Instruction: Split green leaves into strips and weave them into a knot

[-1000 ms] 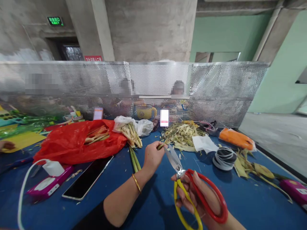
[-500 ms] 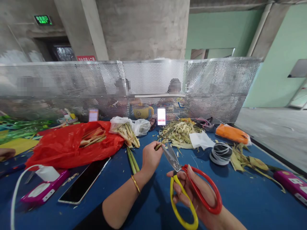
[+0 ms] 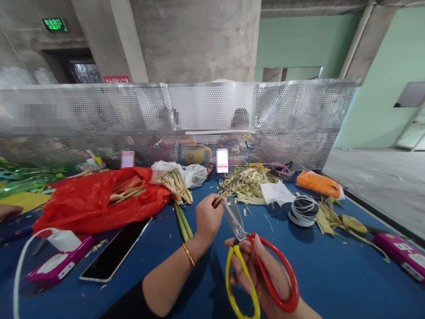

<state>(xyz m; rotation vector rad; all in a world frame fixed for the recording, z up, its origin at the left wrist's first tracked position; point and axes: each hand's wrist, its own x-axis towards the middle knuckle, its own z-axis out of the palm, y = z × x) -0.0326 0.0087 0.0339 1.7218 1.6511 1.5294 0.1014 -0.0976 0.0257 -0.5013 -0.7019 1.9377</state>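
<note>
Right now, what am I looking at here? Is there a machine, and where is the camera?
No machine: a person works with bare hands, and the camera sits on their head, looking down. The left hand pinches a thin green stalk. The right hand holds scissors with one red and one yellow handle, blades at the stalk. On the blue table lie a red bag of stalks, a pile of trimmings, a phone and a tape roll. Other people sit behind the perforated metal screen.
</note>
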